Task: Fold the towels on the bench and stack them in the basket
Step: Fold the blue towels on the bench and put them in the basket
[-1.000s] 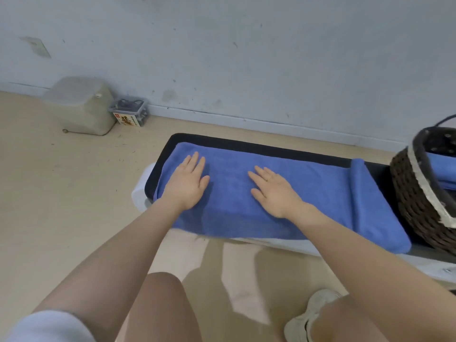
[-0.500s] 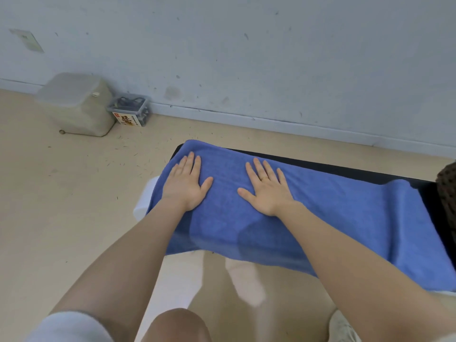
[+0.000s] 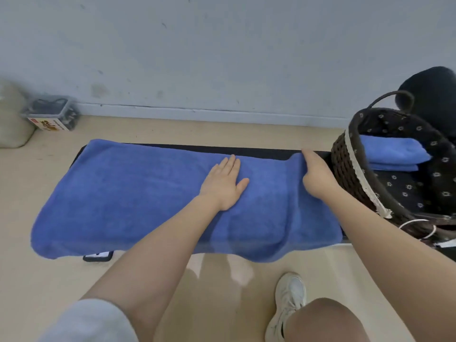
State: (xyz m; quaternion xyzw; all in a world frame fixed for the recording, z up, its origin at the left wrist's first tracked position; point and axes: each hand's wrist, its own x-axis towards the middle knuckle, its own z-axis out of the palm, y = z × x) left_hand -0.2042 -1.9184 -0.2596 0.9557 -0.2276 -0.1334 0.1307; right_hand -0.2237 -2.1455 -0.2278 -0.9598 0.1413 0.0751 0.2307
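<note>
A long blue towel [image 3: 128,193] lies spread along the black bench [image 3: 259,149], its front edge hanging over the side. My left hand [image 3: 225,185] rests flat on the towel near its middle, fingers apart. My right hand [image 3: 317,174] grips the towel's raised right end, right beside the basket. The dark wicker basket [image 3: 345,166] stands at the bench's right end, lined with flowered black cloth. Two folded blue towels [image 3: 392,151] lie stacked inside it.
A clear plastic box [image 3: 53,114] and a pale container [image 3: 12,119] stand on the floor by the wall at left. A dark round object [image 3: 431,92] sits behind the basket. My shoe [image 3: 288,302] and knee are below the bench. A white cable [image 3: 417,225] lies by the basket.
The view has swung right, bringing the basket back in. My left hand slid right along the towel to its middle. My right hand moved to the right end and took hold of it.
</note>
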